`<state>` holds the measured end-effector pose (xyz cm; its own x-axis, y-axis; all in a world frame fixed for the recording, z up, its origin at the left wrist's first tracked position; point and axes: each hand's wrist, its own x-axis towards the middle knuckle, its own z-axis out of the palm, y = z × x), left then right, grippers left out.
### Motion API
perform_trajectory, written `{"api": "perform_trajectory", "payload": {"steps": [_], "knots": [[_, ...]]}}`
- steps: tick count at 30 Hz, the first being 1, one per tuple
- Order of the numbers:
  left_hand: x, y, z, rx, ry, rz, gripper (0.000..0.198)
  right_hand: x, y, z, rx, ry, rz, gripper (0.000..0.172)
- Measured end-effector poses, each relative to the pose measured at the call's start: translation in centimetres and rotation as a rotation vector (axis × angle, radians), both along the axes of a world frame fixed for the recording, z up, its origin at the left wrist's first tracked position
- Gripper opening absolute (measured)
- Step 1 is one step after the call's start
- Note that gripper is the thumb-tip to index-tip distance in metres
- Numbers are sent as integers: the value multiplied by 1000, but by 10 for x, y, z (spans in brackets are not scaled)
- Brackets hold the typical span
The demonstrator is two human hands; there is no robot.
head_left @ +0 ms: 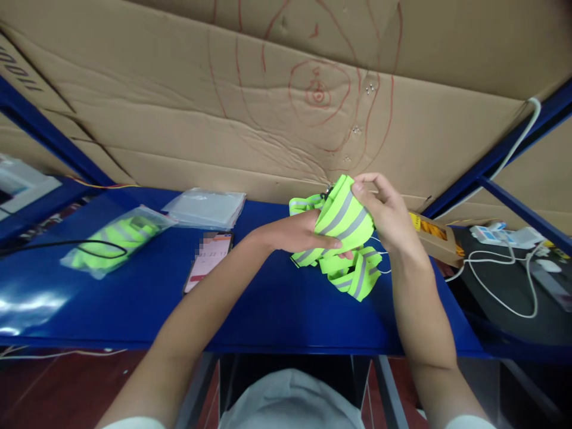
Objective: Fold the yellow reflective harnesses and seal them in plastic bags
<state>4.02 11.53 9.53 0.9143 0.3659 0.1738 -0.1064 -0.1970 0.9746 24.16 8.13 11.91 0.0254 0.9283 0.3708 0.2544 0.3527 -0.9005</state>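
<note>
A neon yellow-green reflective strap (344, 215) with grey stripes is held in folded layers above the blue table. My left hand (308, 235) grips the folded bundle from the left and below, its thumb across the front. At the upper right edge, my right hand (384, 208) pinches the band between thumb and fingers. Loose lengths of the same strap (357, 277) hang down and lie on the table under my hands. A small black clip (328, 192) shows at the back of the folds.
A clear bag of neon material (118, 238), flat plastic bags (205, 207) and a phone (209, 259) lie left on the blue table (286, 316). A cardboard box with orange contents (435, 238) and white cables (504, 259) are right. Cardboard (170, 119) stands behind.
</note>
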Motion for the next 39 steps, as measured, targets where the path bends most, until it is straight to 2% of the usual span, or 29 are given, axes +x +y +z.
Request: {"api": "perform_trajectory", "payload": {"steps": [1, 3, 6, 9, 12, 14, 16, 18, 22, 25, 28, 32, 34, 36, 39], "knots": [[-1, 0, 1, 10, -13, -13, 24, 0, 1, -1, 57, -84, -22, 34], [-3, -2, 4, 19, -22, -46, 25, 0, 2, -4, 40, -192, 85, 32], [-5, -4, 7, 19, -5, -65, 26, -3, 8, -14, -268, -93, 377, 37], [-6, -2, 8, 14, -16, 27, 27, -7, 15, -26, -457, 71, 440, 47], [-8, 2, 5, -36, -13, 139, 32, -3, 23, -35, -452, 106, 463, 53], [-10, 5, 4, -105, -32, 157, 36, 6, 27, -39, -419, 87, 579, 61], [-13, 6, 3, -170, -82, 151, 36, 15, 29, -42, -360, 66, 757, 67], [-15, 6, 3, -190, -118, 157, 34, 22, 30, -42, -305, 40, 885, 63], [-16, 6, 6, -167, -133, 189, 34, 24, 27, -35, -258, -84, 923, 56], [-17, 7, 5, -183, -156, 178, 33, 18, 24, -31, -127, -209, 864, 64], [-18, 8, 2, -170, -165, 185, 30, 6, 22, -31, 23, -331, 640, 71], [-23, 7, 4, -179, -121, 199, 32, -10, 19, -30, 130, -373, 346, 68], [-26, 7, 8, -166, -72, 149, 32, -10, 16, -26, 228, -359, 236, 66], [-28, 12, 10, -131, 31, 45, 33, -4, 12, -19, 331, -373, 137, 62], [-31, 28, 5, -51, 232, -78, 39, 11, 5, -7, 451, -480, 39, 47]]}}
